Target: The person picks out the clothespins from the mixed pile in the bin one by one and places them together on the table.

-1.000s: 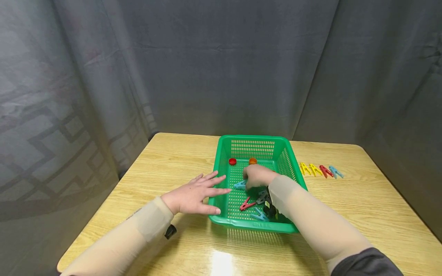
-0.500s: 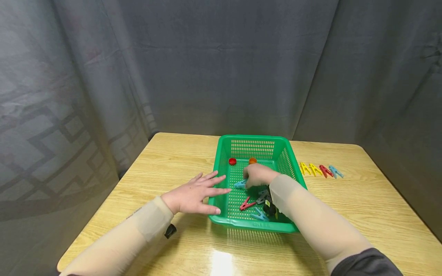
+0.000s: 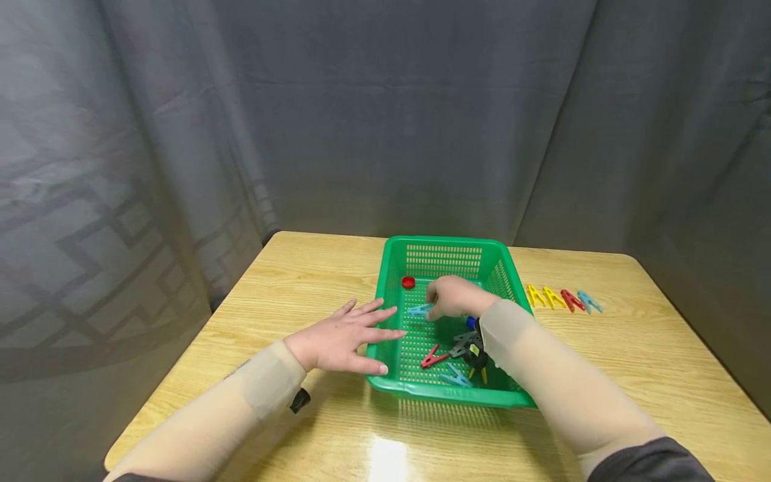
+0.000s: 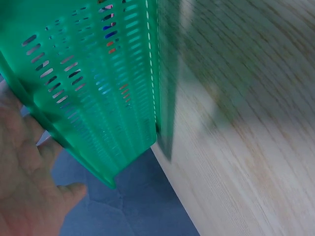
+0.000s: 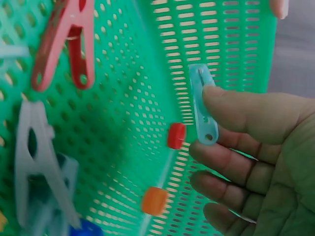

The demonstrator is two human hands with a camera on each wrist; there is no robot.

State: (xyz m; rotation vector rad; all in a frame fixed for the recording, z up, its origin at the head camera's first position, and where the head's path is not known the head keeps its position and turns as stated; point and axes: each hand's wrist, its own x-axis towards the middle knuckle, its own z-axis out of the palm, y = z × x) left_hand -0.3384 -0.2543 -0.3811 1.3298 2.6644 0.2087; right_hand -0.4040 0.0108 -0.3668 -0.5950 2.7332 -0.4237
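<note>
My right hand is over the inside of a green plastic basket, pinching a light blue clothespin between thumb and index finger. The other fingers are loosely curled, apart from the pin. My left hand lies at the basket's left rim with its fingers spread. On the basket floor are a red clothespin, a grey clothespin and another light blue clothespin. Yellow tips show under the right wrist's dark camera.
Inside the basket are a red cap, an orange cap and a blue object. Right of it, yellow clothespins, a red one and a blue one form a row on the wooden table.
The right hand has lifted slightly and moved toward the back with the light blue clothespin. It now hides the orange cap in the head view. My left hand keeps its place.
</note>
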